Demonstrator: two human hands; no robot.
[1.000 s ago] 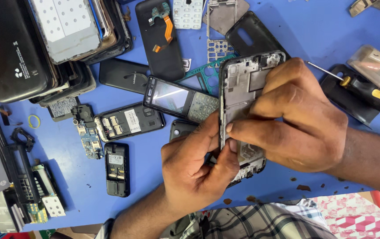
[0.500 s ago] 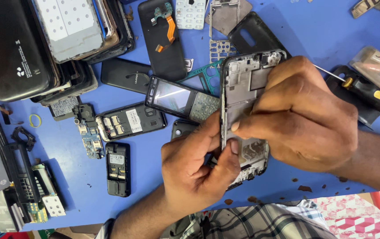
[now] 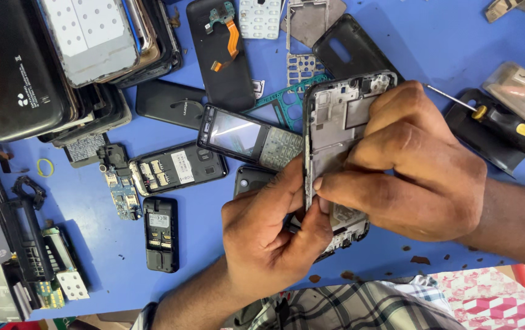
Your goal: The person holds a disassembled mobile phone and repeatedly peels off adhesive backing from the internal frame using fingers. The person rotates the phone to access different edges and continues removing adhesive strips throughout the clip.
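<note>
Head view: phone frame [image 3: 334, 131], stripped to its grey metal inner side, held upright on its long edge above the blue table [image 3: 433, 43] near the middle of the scene; right hand [image 3: 415, 162] wraps the frame from the right, fingers curled together over its face and thumb pressed to the lower left edge; left hand [image 3: 271, 235] comes up from below, thumb and forefinger pinched on the same lower edge, touching the right thumb. Behind the frame lie a bar phone [image 3: 247, 135] with keypad, a green circuit-board frame [image 3: 287, 98] and a black back cover [image 3: 351, 46]. Left of the hands: an opened phone body [image 3: 177, 168], a small black phone [image 3: 160, 232] and a loose circuit board [image 3: 121, 192]. Stack of phone shells [image 3: 73, 55] at upper left; screwdriver [image 3: 507, 122] with black and yellow handle at right, well apart from the fingers
</note>
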